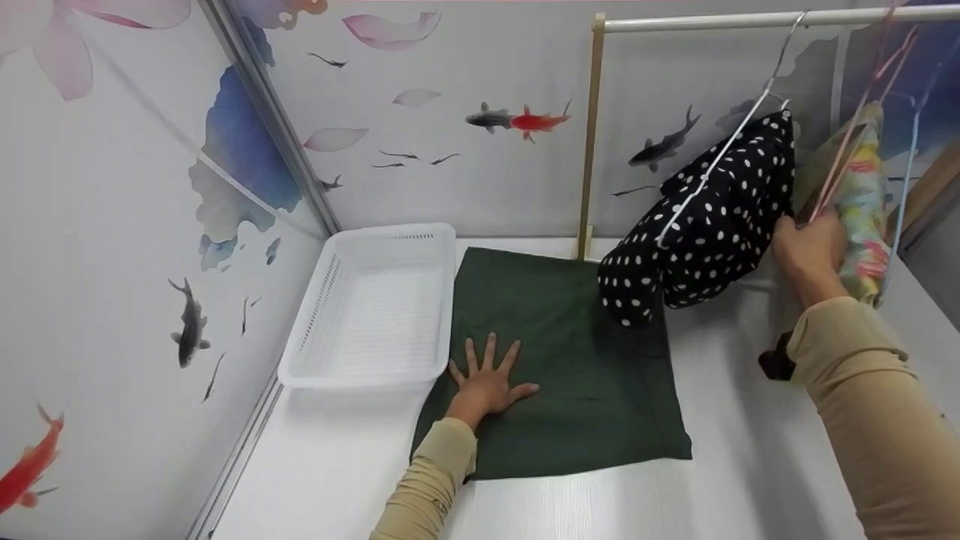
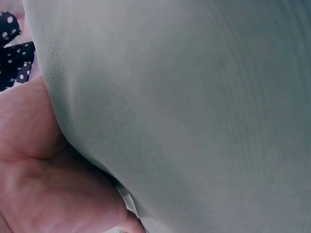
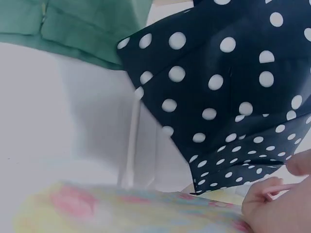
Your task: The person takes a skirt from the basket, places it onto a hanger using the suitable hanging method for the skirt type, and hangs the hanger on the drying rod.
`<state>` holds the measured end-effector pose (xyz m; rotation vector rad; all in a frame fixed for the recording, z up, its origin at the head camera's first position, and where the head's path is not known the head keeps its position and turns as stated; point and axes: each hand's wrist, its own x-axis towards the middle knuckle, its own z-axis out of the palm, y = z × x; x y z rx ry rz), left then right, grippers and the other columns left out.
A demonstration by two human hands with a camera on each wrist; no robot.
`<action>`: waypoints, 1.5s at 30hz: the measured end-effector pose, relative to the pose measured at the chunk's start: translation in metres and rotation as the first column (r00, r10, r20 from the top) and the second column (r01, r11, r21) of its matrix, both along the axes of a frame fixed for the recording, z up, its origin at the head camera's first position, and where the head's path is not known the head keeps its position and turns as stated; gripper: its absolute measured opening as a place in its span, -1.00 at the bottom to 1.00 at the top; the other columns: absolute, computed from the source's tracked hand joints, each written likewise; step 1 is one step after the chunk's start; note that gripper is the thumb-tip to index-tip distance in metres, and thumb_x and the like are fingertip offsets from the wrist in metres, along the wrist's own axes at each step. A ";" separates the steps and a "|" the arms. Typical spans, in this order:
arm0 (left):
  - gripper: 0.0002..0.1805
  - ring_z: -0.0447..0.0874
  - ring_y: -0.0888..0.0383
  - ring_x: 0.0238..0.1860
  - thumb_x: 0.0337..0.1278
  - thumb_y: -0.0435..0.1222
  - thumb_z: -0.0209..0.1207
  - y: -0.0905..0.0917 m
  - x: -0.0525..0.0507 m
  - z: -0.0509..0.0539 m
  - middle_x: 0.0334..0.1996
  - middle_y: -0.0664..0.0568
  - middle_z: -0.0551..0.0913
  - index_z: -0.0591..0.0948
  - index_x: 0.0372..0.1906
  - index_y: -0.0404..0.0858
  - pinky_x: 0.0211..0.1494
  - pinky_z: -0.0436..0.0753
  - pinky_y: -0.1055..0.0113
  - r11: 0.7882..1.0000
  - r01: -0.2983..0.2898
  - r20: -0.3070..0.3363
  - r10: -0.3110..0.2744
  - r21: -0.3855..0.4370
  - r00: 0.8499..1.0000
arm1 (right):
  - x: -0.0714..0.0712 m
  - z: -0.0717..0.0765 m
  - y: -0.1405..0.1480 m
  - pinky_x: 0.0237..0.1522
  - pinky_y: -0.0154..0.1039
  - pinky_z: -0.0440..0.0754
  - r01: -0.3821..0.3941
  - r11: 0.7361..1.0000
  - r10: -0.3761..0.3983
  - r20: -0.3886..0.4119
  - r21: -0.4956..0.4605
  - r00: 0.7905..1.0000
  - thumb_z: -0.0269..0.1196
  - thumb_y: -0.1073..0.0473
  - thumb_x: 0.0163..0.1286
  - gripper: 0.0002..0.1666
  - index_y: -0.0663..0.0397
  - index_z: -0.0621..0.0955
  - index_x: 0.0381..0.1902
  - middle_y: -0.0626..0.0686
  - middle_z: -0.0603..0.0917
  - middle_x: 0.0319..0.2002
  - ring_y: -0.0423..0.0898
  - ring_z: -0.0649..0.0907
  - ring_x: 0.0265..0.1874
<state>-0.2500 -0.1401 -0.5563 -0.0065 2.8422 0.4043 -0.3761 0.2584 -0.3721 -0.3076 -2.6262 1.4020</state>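
Note:
My left hand lies with spread fingers on a dark green cloth, which is spread over the white table. In the left wrist view the palm shows beside a large blurred expanse of pale green fabric. At the right, my right hand grips a pink hanger; in the right wrist view, a bit of the pink hanger shows between the fingers. Left of this hand, a black garment with white dots hangs on a white hanger. A floral garment hangs just beyond the hand.
A white plastic basket stands left of the green cloth. The rack has a white rail and a wooden post. A blue hanger is at far right. Printed walls border the table at the left and back.

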 end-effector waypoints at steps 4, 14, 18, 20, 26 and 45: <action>-0.04 -0.50 -0.30 0.46 0.12 0.43 -0.10 -0.001 -0.001 -0.005 0.55 -0.07 -0.28 -0.04 0.55 0.15 0.27 -0.26 -0.45 1.000 -0.001 -0.002 0.001 0.009 1.000 | 0.003 0.003 0.001 0.26 0.08 0.25 0.012 0.999 -0.011 0.030 -0.050 0.999 -0.21 -0.14 0.44 -0.14 0.42 0.05 0.45 0.39 0.21 0.32 0.23 0.27 0.27; -0.02 -0.61 -0.27 0.45 0.07 0.46 -0.11 -0.004 -0.008 -0.020 0.55 -0.01 -0.37 -0.10 0.55 0.22 0.27 -0.32 -0.44 1.000 -0.014 0.016 0.014 0.011 1.000 | 0.012 0.014 -0.008 -0.30 -0.36 0.40 0.045 0.959 -0.032 0.050 -0.280 0.998 -0.28 -0.28 0.52 -0.44 0.03 0.30 0.08 -0.07 0.31 -0.21 -0.22 0.38 -0.32; -0.02 -0.62 -0.26 0.45 0.08 0.46 -0.12 -0.004 -0.006 -0.016 0.54 0.00 -0.39 -0.13 0.55 0.23 0.28 -0.33 -0.42 1.000 -0.016 0.040 0.016 0.004 0.999 | 0.025 0.015 -0.015 -0.41 -0.35 0.41 -0.005 0.880 0.011 0.010 -0.474 1.000 -0.21 -0.27 0.52 -0.53 -0.05 0.26 0.07 -0.09 0.34 -0.28 -0.23 0.40 -0.43; -0.03 -0.60 -0.26 0.45 0.11 0.44 -0.12 -0.004 -0.005 -0.012 0.54 -0.01 -0.39 -0.13 0.55 0.21 0.29 -0.32 -0.41 1.000 -0.016 0.048 0.016 0.002 0.999 | 0.031 0.015 -0.018 -0.54 -0.36 0.42 -0.035 0.827 0.023 -0.029 -0.561 0.999 -0.17 -0.24 0.53 -0.61 -0.08 0.27 -0.04 -0.09 0.37 -0.38 -0.24 0.42 -0.56; -0.05 -0.55 -0.28 0.46 0.16 0.40 -0.11 -0.005 -0.001 -0.003 0.54 -0.05 -0.35 -0.11 0.56 0.16 0.29 -0.27 -0.42 1.000 -0.010 0.049 0.010 -0.009 0.999 | 0.049 0.010 -0.032 -0.72 -0.35 0.35 -0.097 0.727 0.014 -0.127 -0.680 0.992 -0.14 -0.12 0.56 -0.70 -0.02 0.24 -0.17 -0.11 0.32 -0.66 -0.24 0.36 -0.79; -0.06 -0.52 -0.29 0.46 0.17 0.37 -0.06 -0.001 0.001 -0.001 0.55 -0.07 -0.31 -0.05 0.56 0.13 0.29 -0.25 -0.42 1.000 -0.008 0.026 0.008 0.020 1.000 | 0.154 -0.027 -0.070 -0.79 -0.37 0.25 -0.423 0.567 0.068 -0.472 -0.706 0.879 -0.08 -0.03 0.55 -0.60 0.10 0.24 0.15 0.04 0.25 -0.50 -0.16 0.30 -0.71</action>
